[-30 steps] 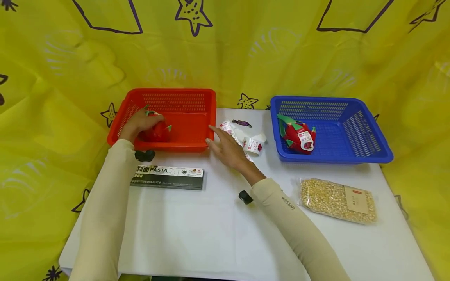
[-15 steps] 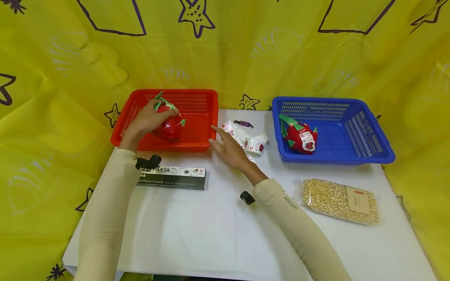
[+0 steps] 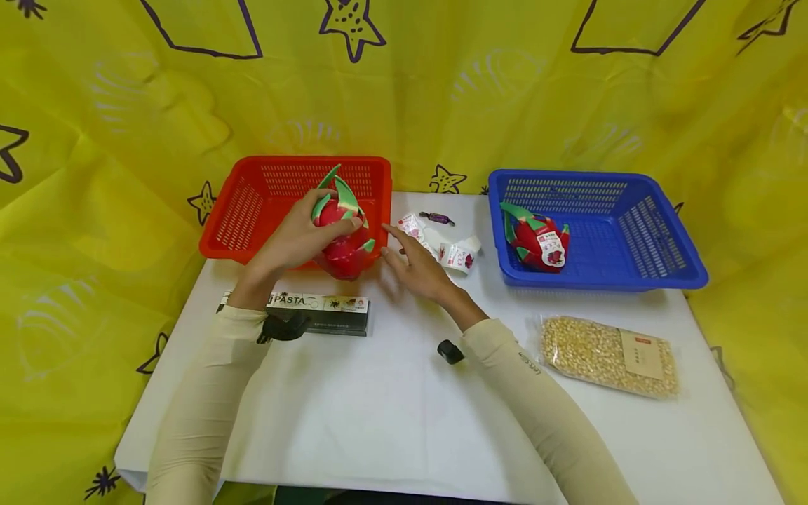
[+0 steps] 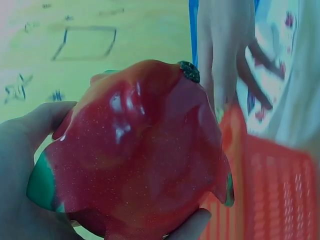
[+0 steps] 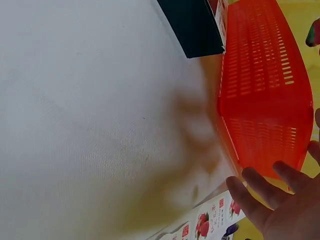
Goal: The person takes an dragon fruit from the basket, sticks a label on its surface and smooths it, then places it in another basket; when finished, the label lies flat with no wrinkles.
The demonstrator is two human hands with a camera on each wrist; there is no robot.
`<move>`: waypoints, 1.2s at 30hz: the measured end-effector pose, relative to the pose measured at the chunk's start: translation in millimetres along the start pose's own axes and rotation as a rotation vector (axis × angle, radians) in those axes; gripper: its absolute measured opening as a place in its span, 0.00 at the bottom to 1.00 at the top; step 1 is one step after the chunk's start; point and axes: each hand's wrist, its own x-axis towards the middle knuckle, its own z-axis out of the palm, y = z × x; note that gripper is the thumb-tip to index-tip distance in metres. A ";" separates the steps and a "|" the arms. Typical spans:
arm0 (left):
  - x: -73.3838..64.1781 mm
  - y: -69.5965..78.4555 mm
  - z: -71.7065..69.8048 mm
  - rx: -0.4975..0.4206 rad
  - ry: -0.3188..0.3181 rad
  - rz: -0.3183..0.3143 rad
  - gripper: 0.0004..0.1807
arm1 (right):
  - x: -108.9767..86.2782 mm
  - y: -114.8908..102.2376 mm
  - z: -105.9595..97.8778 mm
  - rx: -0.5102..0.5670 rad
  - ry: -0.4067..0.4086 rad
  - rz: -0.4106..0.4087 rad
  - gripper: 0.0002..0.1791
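My left hand (image 3: 297, 235) grips a red dragon fruit (image 3: 346, 247) with green leaf tips, thumb on one side and fingers round the other. The fruit hangs over the front right of the red basket (image 3: 217, 242). In the left wrist view the dragon fruit (image 4: 145, 140) fills the middle, its dark stem end facing up. Beside the basket's right side, my right hand (image 3: 421, 272) has its fingers extended and holds nothing. Its fingertips lie close to the basket wall; whether they touch it I cannot tell. The right wrist view shows the right hand's spread fingers (image 5: 257, 190).
A blue basket (image 3: 606, 283) at the right holds another dragon fruit (image 3: 539, 244). Between the baskets lie a strip of printed labels (image 3: 456, 257) and a purple wrapped candy (image 3: 437, 218). A pasta box (image 3: 334, 321) lies in front of the red basket, a bag of corn kernels (image 3: 587, 351) at right.
My left hand has lifted the dragon fruit from the left part of the red basket and carried it right and towards me, over the basket's front right. The right hand has barely moved.
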 end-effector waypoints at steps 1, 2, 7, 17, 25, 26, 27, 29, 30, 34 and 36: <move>-2.7 0.2 5.2 0.011 -0.007 0.006 0.47 | -0.2 0.9 -1.1 0.008 -0.005 0.003 0.33; -5.4 0.3 10.3 0.027 -0.013 0.011 0.47 | -0.6 1.4 -2.3 0.018 -0.010 0.007 0.32; -20.8 -0.9 35.0 0.031 -0.076 0.027 0.47 | 0.5 7.1 -10.5 0.055 -0.041 -0.002 0.30; -49.2 -8.7 80.4 0.106 -0.145 0.014 0.47 | -1.1 18.0 -33.0 0.213 -0.043 0.046 0.31; -52.2 -25.0 118.6 0.208 -0.210 -0.026 0.46 | -11.2 22.5 -46.7 0.138 0.038 0.064 0.30; -51.1 -27.0 122.6 0.225 -0.210 -0.036 0.46 | -12.9 23.4 -48.1 0.117 0.051 0.060 0.29; -49.8 -28.9 126.3 0.250 -0.206 -0.045 0.46 | -15.2 24.5 -49.6 0.101 0.060 0.059 0.27; -45.8 -32.0 132.5 0.304 -0.189 -0.058 0.47 | -20.3 28.7 -51.9 0.077 0.066 0.064 0.23; -43.7 -33.1 135.0 0.335 -0.177 -0.060 0.47 | -23.0 31.5 -52.8 0.060 0.064 0.068 0.21; -34.0 -35.6 141.2 0.431 -0.153 -0.076 0.48 | -34.2 45.5 -53.9 -0.052 0.022 0.104 0.14; -28.6 -35.7 143.1 0.453 -0.148 -0.080 0.48 | -38.1 53.2 -52.4 -0.137 0.004 0.118 0.11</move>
